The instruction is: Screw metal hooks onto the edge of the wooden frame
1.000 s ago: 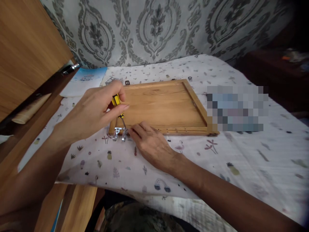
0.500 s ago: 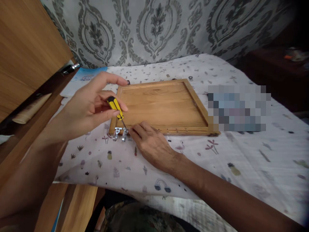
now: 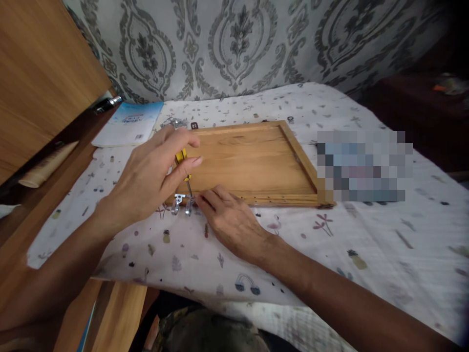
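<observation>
My left hand holds a small screwdriver with a yellow and black handle, partly hidden behind my thumb and fingers. Its shaft slants down to a shiny metal fitting with two curved arms, lying on the near left edge of a framed wooden panel. My right hand rests at that same edge, just right of the fitting. Its fingers are closed, with the fingertips beside the screwdriver's tip; what they pinch is hidden. Small dark holes or screws dot the panel's near rail.
A patterned white cloth covers the table. Behind my left hand lie a blue and white booklet and a heap of small metal parts. To the right is a blurred-out object. A wooden cabinet side rises at left.
My left hand has turned over the screwdriver and shifted right, so its back now faces me and more of the handle is covered. The screwdriver stands slightly steeper. My right hand stays put.
</observation>
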The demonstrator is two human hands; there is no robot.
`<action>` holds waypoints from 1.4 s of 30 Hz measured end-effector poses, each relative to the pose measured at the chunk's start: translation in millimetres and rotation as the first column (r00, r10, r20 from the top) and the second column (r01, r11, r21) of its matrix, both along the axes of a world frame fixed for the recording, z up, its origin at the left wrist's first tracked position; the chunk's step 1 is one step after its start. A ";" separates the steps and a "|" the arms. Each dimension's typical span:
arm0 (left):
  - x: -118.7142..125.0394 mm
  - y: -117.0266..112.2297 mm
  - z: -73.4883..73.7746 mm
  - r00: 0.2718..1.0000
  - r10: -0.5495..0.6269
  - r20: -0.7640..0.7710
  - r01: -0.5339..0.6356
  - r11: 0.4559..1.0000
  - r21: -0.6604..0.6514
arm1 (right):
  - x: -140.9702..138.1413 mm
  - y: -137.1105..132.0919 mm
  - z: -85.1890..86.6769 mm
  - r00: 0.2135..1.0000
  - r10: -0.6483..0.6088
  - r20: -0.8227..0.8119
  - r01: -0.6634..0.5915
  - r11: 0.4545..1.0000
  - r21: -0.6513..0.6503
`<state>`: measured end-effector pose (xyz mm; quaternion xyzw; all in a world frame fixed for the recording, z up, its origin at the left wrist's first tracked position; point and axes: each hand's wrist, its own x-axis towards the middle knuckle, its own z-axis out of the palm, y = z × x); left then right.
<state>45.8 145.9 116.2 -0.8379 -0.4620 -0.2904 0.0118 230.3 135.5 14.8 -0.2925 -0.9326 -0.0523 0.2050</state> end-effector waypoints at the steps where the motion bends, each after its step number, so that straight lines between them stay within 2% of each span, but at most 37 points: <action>1: -0.8 -0.6 0.8 1.000 0.021 0.005 -0.021 1.000 -0.003 | -0.1 0.0 0.1 1.000 0.002 -0.003 -0.002 1.000 -0.003; 7: -4.9 -3.7 4.4 0.984 0.044 0.171 -0.032 0.997 -0.072 | -1.0 -0.4 0.7 1.000 0.004 -0.013 -0.004 1.000 0.000; 13: -11.2 -2.2 11.2 0.933 -0.057 0.356 0.155 0.955 -0.253 | -0.7 -1.5 -1.3 1.000 0.005 -0.020 -0.004 1.000 0.025; 16: -8.5 -1.7 6.1 0.899 -0.097 0.427 0.225 0.939 -0.261 | -0.9 -0.8 -2.2 1.000 0.008 -0.006 -0.008 1.000 0.029; 20: -1.5 -2.6 -6.0 0.903 -0.033 0.428 0.155 0.955 -0.254 | -1.3 0.6 -2.5 1.000 0.005 -0.007 -0.005 1.000 0.024; 23: -3.2 -0.2 -7.8 0.911 -0.031 0.410 0.153 0.951 -0.268 | -1.1 0.6 -2.6 1.000 0.008 -0.015 -0.008 1.000 0.024; 25: -8.3 3.6 -4.0 0.904 -0.085 0.419 0.231 0.921 -0.313 | -0.9 0.1 -2.6 1.000 0.008 -0.020 -0.008 1.000 0.025; 27: -14.3 7.6 1.2 0.895 -0.152 0.421 0.328 0.862 -0.387 | -0.7 -0.3 -2.5 1.000 0.005 -0.022 -0.004 1.000 0.026; 29: -18.2 10.2 4.2 0.888 -0.175 0.426 0.371 0.819 -0.437 | -0.6 -0.2 -2.6 1.000 0.005 -0.023 -0.005 1.000 0.030; 30: -18.7 10.6 4.1 0.885 -0.166 0.434 0.371 0.816 -0.444 | -0.6 -0.1 -2.7 1.000 0.006 -0.024 -0.005 0.999 0.032; 32: -17.2 9.5 1.3 0.883 -0.119 0.455 0.333 0.840 -0.427 | -0.7 0.1 -3.0 1.000 0.010 -0.024 -0.010 0.999 0.033; 34: -13.7 6.9 -3.2 0.895 -0.078 0.440 0.259 0.892 -0.370 | -0.7 0.1 -3.6 1.000 0.010 -0.023 -0.010 0.999 0.031; 36: -10.7 4.1 -5.7 0.933 -0.027 0.359 0.141 0.945 -0.294 | -0.7 -0.1 -4.2 1.000 0.011 -0.022 -0.010 0.999 0.032; 38: -10.4 2.5 -4.2 0.966 0.020 0.258 0.042 0.972 -0.233 | -0.7 -0.3 -4.5 1.000 0.011 -0.021 -0.010 0.999 0.040; 40: -13.5 2.8 1.0 0.978 0.025 0.206 0.022 0.975 -0.222 | -0.6 -0.3 -4.2 1.000 0.015 -0.024 -0.014 0.999 0.049; 42: -18.8 4.5 7.5 0.979 -0.021 0.205 0.072 0.968 -0.242 | -0.6 -0.3 -3.3 1.000 0.019 -0.025 -0.017 0.999 0.047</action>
